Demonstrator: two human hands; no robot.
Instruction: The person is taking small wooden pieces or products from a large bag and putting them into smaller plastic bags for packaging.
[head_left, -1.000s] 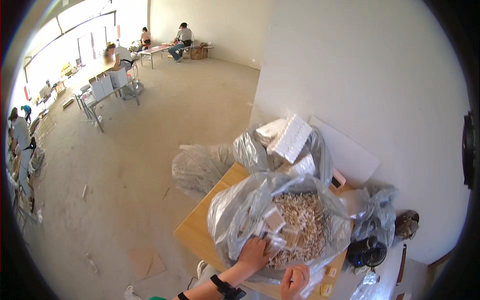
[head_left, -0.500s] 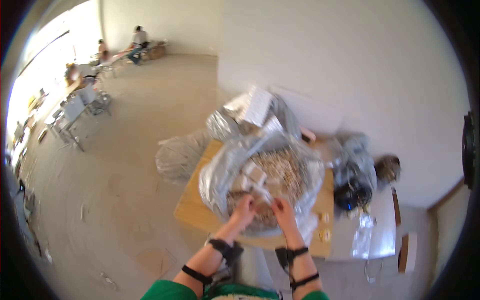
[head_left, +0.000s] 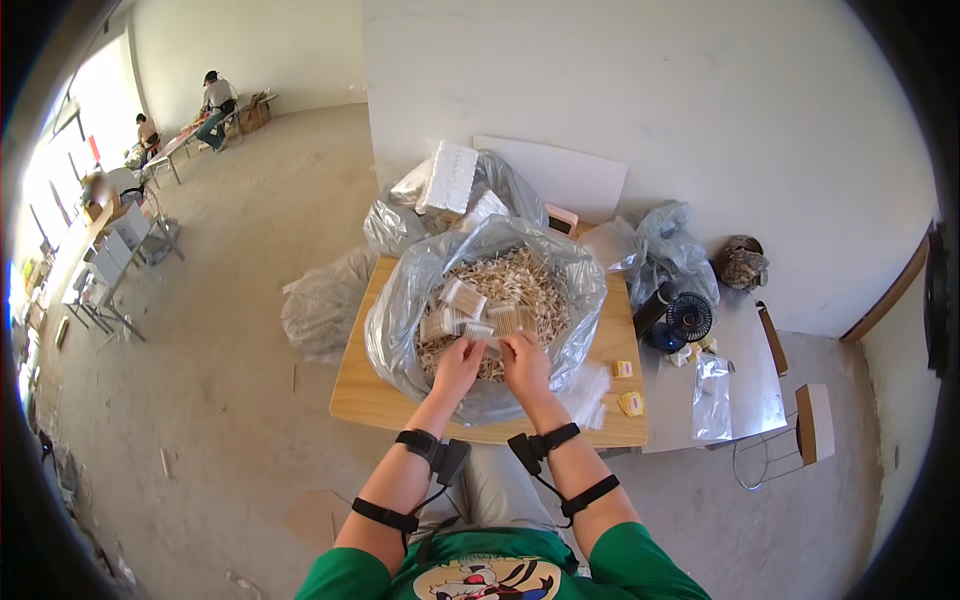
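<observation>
A large grey plastic bag (head_left: 392, 312) stands wide open, full of loose short sticks with pale tips that look like cotton swabs (head_left: 540, 290). Several small clear packets of the sticks lie on top, among them one packet (head_left: 464, 297) toward the back. Over the near part of the heap, my left hand (head_left: 460, 364) and my right hand (head_left: 525, 362) are close together with fingers bent inward. Both pinch at the edge of a small clear packet of cotton swabs (head_left: 478, 331). My fingertips partly hide its near edge.
The bag rests on a wooden table (head_left: 355, 385). Small yellow boxes (head_left: 630, 403) and clear plastic bags (head_left: 585, 393) lie at its right. A black fan (head_left: 688, 317) is on the white side table (head_left: 762, 400). Behind stands another grey bag (head_left: 395, 228). Other people work far left.
The view has shifted, so the bag and table appear farther left and higher. My hands have come closer together over the heap, and the earlier blur is gone.
</observation>
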